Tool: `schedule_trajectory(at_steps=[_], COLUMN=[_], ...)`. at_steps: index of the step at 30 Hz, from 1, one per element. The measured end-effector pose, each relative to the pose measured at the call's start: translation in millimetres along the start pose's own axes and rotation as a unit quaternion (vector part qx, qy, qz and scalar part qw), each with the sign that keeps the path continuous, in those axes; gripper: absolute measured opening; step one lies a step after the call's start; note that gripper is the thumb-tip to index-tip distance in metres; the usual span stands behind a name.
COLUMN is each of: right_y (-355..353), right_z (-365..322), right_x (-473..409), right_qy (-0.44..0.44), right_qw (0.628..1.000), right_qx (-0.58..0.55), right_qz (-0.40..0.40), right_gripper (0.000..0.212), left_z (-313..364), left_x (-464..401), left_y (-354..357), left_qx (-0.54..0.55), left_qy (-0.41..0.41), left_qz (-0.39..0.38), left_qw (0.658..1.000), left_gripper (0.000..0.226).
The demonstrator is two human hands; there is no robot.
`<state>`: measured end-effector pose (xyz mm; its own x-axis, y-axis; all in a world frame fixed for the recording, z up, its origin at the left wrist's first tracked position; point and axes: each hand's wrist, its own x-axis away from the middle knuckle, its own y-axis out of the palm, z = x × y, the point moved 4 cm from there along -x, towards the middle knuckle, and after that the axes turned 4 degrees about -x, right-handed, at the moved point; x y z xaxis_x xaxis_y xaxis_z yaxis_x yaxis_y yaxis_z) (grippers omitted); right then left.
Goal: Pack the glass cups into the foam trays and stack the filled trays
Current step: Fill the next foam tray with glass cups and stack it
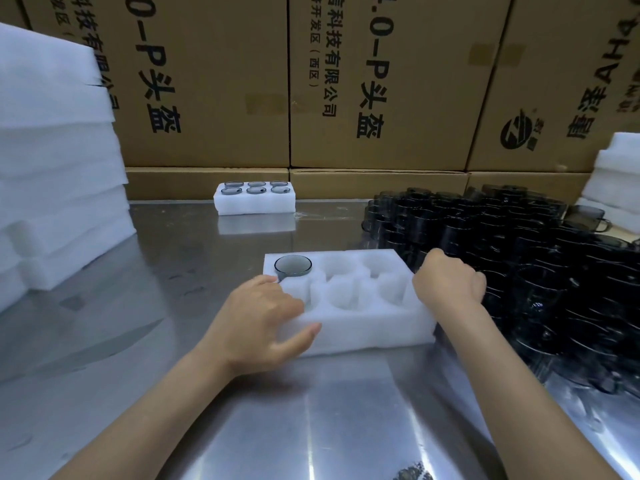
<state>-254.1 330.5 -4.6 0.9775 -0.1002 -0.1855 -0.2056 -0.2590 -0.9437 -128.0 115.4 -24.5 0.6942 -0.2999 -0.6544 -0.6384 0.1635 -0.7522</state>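
Foam tray (349,327) is set on the table (311,427), centre, near edge. One cup (293,265) is seated in its far-left pocket; the other five pockets hold nothing. Left hand (258,323) is laid on the tray's near-left corner, thumb along the front wall. Right hand (448,280) is placed at the tray's right end, next to the loose cups (519,258), which are massed on the table right of the tray. A filled tray (254,199) with six cups is set farther back, left of centre, before the cartons (374,98) lined up behind the table. Foam stack (52,150) is piled at far left; more foam (616,171) at far right, behind the loose cups.
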Motion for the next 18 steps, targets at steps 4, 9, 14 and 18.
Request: schedule_trajectory(at_steps=[4,9,14,18], right_y=[-2,-5,-27,-30], right_z=[1,-2,-20,-47], right_x=[-1,1,11,28], right_qy=[-0.006,-0.035,-0.157,-0.31], right_qw=[1.0,0.997,0.944,0.894], right_qx=[-0.002,-0.032,-0.21,-0.277], right_qz=[0.026,0.055,0.198,0.17], right_gripper=[0.01,0.013,0.009,0.01], left_z=[-1,-5,-10,-10], left_x=[0,2,6,6], left_y=[-3,-7,-10,-11], left_qx=[-0.006,0.004,0.008,0.012], left_qy=[-0.002,-0.007,-0.011,-0.015], left_qz=[0.005,-0.007,-0.014,-0.01], left_qw=[1.0,1.0,1.0,1.0], left_gripper=[0.048,0.047,0.048,0.047])
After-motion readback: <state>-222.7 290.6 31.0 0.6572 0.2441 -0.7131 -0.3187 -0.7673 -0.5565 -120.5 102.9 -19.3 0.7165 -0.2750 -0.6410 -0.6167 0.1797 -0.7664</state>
